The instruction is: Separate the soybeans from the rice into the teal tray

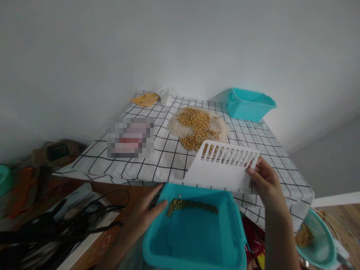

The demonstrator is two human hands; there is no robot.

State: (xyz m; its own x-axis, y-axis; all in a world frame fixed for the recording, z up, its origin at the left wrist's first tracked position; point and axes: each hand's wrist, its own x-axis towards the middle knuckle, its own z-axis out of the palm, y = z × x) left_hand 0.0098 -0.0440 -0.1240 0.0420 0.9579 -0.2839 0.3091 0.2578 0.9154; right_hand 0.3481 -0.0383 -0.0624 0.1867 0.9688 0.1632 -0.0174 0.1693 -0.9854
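My right hand (266, 180) grips the right end of a white slotted plastic board (218, 172), fingers and thumb pinching its edge. The board stands tilted at the table's front edge, its slots upward, in front of a heap of yellow soybeans (198, 125). The beans lie on and among pale rice-like grains (178, 127). Just below the edge is a teal plastic bin (194, 240), with a strip of beans (194, 205) along its far inner side. My left hand (149, 210) holds the bin's left rim, thumb over it; the other fingers are partly hidden.
A second teal bin (250, 105) stands at the back right of the checked tablecloth (165, 161). At the back left lie yellow flat strips (144, 99) and a white crumpled item (165, 96). Dark cables (92, 213) clutter the lower left; a teal basket (317, 240) sits lower right.
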